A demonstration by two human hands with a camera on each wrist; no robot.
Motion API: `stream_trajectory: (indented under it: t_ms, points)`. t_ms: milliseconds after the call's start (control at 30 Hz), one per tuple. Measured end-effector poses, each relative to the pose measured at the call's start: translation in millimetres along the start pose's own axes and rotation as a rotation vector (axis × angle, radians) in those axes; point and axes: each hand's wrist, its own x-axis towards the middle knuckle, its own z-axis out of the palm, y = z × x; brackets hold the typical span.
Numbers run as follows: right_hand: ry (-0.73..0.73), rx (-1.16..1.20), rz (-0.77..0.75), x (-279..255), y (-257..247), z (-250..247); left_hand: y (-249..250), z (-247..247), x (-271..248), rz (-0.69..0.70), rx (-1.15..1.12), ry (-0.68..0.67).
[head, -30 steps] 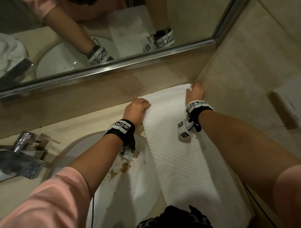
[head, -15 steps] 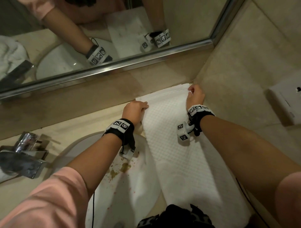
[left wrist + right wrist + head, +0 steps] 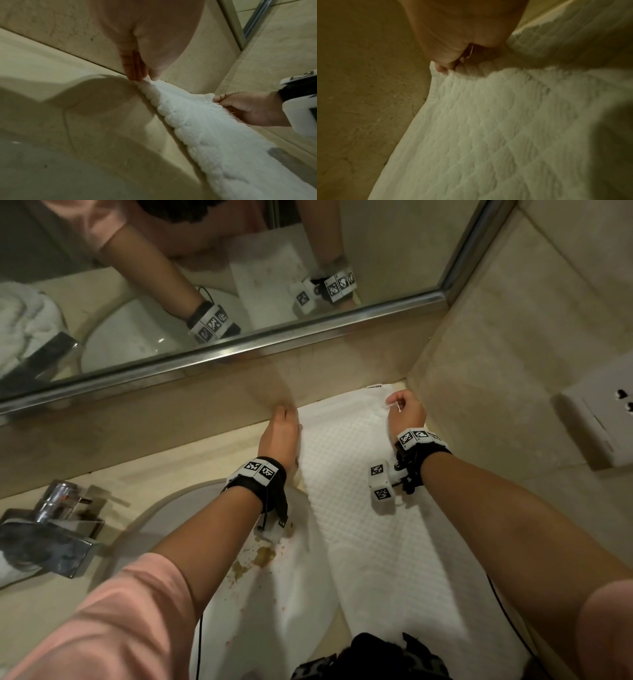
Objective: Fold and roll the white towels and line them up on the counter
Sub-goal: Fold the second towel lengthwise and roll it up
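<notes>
A white waffle towel (image 3: pixel 359 508) lies folded lengthwise on the counter in the right corner, running from the back wall toward me. My left hand (image 3: pixel 284 421) is at its far left corner; in the left wrist view the hand (image 3: pixel 145 79) pinches that corner of the towel (image 3: pixel 197 121) between thumb and straight fingers. My right hand (image 3: pixel 397 407) pinches the far right corner, slightly raised off the counter. The right wrist view shows that hand (image 3: pixel 445 67) with fingers curled on the edge of the towel (image 3: pixel 488 128).
A second white cloth (image 3: pixel 284 594) with brown stains lies over the sink (image 3: pixel 164 518) under my left forearm. A chrome faucet (image 3: pixel 51 529) stands at left. The mirror (image 3: pixel 239 268) and its metal ledge run along the back. A wall socket (image 3: pixel 599 422) is on the right wall.
Both hands slid along the towel toward the back wall. The left hand went from the side edge to the far left corner; the right hand took hold of the far right corner.
</notes>
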Motion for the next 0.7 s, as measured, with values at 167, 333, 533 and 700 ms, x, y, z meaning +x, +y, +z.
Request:
stream_trajectory:
  t_ms: [167, 333, 533, 700]
  points:
    - [-0.061, -0.061, 0.001, 5, -3, -4, -2, 3, 3, -0.025, 0.012, -0.034]
    - [-0.007, -0.039, 0.056, 9, -8, -5, -2, 0, 6, 0.015, 0.052, -0.089]
    - [0.11, 0.125, 0.023, 2, -17, -6, 1, -6, 6, 0.062, 0.154, -0.169]
    - [0.165, 0.229, -0.071, -9, -30, -20, 5, -9, 10, 0.041, 0.131, -0.135]
